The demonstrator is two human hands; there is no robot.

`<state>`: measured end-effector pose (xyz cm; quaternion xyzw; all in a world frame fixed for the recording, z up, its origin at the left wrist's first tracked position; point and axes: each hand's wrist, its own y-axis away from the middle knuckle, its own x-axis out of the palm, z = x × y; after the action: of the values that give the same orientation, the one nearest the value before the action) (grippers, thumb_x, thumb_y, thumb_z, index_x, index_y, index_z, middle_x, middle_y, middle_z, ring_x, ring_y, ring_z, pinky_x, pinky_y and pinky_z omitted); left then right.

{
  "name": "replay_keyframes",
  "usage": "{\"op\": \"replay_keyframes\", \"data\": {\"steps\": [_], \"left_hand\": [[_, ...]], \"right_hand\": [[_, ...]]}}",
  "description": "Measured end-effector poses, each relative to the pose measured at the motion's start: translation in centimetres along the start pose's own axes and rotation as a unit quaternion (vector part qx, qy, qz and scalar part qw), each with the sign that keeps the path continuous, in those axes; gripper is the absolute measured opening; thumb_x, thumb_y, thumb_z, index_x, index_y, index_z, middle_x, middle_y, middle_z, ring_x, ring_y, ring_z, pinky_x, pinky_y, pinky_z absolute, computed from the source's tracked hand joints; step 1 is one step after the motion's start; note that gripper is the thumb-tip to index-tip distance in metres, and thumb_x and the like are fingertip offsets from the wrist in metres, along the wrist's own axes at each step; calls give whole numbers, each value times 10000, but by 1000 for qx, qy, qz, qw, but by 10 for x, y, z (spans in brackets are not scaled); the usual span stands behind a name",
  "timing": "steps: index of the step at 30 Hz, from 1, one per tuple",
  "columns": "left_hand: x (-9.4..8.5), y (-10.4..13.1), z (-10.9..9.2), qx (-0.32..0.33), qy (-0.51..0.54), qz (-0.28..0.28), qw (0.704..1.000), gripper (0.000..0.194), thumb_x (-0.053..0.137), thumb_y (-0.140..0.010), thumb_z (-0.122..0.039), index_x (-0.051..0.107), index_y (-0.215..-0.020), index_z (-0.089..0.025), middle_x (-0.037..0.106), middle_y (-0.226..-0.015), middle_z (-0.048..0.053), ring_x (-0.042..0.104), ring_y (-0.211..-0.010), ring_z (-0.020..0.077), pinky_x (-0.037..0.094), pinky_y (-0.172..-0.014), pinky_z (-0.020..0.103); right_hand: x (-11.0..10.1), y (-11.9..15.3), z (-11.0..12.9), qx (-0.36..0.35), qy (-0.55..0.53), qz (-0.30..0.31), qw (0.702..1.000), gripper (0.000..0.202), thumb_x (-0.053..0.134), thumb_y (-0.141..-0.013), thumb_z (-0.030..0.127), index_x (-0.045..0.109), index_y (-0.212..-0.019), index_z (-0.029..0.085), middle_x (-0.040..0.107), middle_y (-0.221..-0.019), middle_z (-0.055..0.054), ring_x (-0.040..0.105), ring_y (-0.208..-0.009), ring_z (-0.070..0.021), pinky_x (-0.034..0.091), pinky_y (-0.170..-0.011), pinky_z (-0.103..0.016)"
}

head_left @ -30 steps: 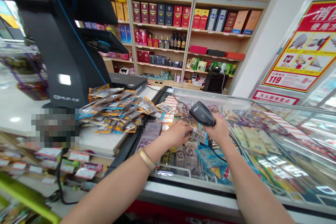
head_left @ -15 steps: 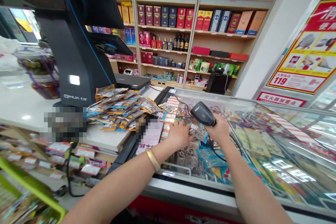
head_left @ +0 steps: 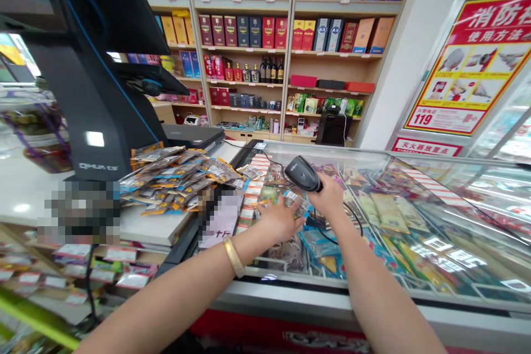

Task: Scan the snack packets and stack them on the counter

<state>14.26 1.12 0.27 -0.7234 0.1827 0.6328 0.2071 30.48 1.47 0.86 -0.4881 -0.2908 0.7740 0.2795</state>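
Two bare forearms reach over the front edge of a glass-topped chest freezer (head_left: pixel 290 300), near its left end. The left hand (head_left: pixel 280 220), a gold bangle (head_left: pixel 234 256) at its wrist, lies with its fingers spread, the tips on a small snack packet (head_left: pixel 293 197) on the glass. Just beyond and to the right, the right hand (head_left: pixel 331 194) has its fingers wrapped round the handle of a black barcode scanner (head_left: pixel 304 173), held up with its head angled leftward. Its cord (head_left: pixel 360 222) loops beside that wrist.

The tighter side is the left: a phone (head_left: pixel 220 227) sits along the freezer's dark left edge, next to red-and-white striping (head_left: pixel 250 199). The broad run of glass stretches away rightward past the right forearm, with bagged goods (head_left: pixel 390 211) beneath.

Against that left edge stands the white worktop (head_left: pixel 146 225), where a heap of snack packets (head_left: pixel 178 181) spreads toward its right edge, in front of a checkout terminal (head_left: pixel 112 88). Boxed bottles fill the shelves (head_left: pixel 244 50) behind, and a fire-safety poster (head_left: pixel 468 69) hangs at the right.
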Motion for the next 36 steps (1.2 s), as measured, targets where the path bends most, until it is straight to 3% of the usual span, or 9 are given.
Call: {"op": "replay_keyframes", "data": {"steps": [3,10,14,16,20,24,30,33,36], "left_hand": [[5,-8,3,38,13,-5,999,535,400,-887,-564,481,-1334,-281,512,-1288,189,497,-1186,413,343,-917,683],[6,-29,55,254,95,8,962,377,631,-802,-347,567,-1152,-222,522,-1337,115,502,-1230,270,354,-1044,481],[2,-40,68,291,180,24,939,371,644,-764,-265,596,-1129,-216,552,-1353,92,520,-1229,234,354,-1061,405],[-4,-50,75,247,212,-14,945,333,590,-804,-291,616,-1124,-204,597,-1304,89,551,-1193,218,384,-1035,357],[-23,-76,101,25,120,-145,982,363,499,-845,-313,640,-1136,-149,649,-1204,144,583,-1135,268,406,-993,365],[-35,-99,127,-129,-41,-99,986,506,509,-824,-480,643,-1146,-113,641,-1181,227,556,-1155,365,383,-975,444],[-35,-117,130,-212,-50,18,976,630,587,-729,-601,640,-1134,-121,586,-1252,280,409,-1281,473,111,-1066,624],[-35,-119,128,-210,-15,-30,977,735,733,-607,-556,593,-1194,-137,538,-1289,285,466,-1225,472,201,-1049,614],[-33,-116,129,-163,84,-140,973,722,795,-562,-351,565,-1225,-182,548,-1265,201,580,-1103,357,411,-958,439]], "right_hand": [[-1,-1,2,12,-2,-5,1000,222,568,-699,319,664,-867,210,697,-846,-70,649,-807,-243,449,-672,-292],[3,-1,-2,19,-4,15,1000,264,605,-689,290,670,-933,216,711,-903,-66,659,-851,-239,472,-713,-294],[3,-1,-3,16,-3,16,1000,273,607,-693,283,675,-951,224,716,-927,-66,662,-868,-246,485,-726,-304],[2,-1,-3,19,-3,10,1000,269,603,-694,278,680,-946,225,717,-931,-69,664,-865,-250,490,-732,-310],[2,0,-3,23,-7,9,1000,274,607,-701,295,687,-955,231,719,-932,-67,666,-873,-254,499,-737,-318],[3,0,-4,14,-12,6,1000,284,618,-702,300,691,-967,229,721,-942,-76,665,-909,-263,505,-765,-333],[4,-1,-4,7,-12,18,1000,346,621,-702,294,690,-1034,222,723,-994,-73,671,-907,-257,511,-771,-331],[5,-1,-4,12,-1,28,1000,346,623,-704,299,693,-1036,236,724,-1001,-66,674,-883,-250,511,-739,-321],[6,0,-5,16,2,30,999,351,632,-700,310,694,-1039,242,726,-1008,-61,676,-882,-252,511,-734,-322]]}}
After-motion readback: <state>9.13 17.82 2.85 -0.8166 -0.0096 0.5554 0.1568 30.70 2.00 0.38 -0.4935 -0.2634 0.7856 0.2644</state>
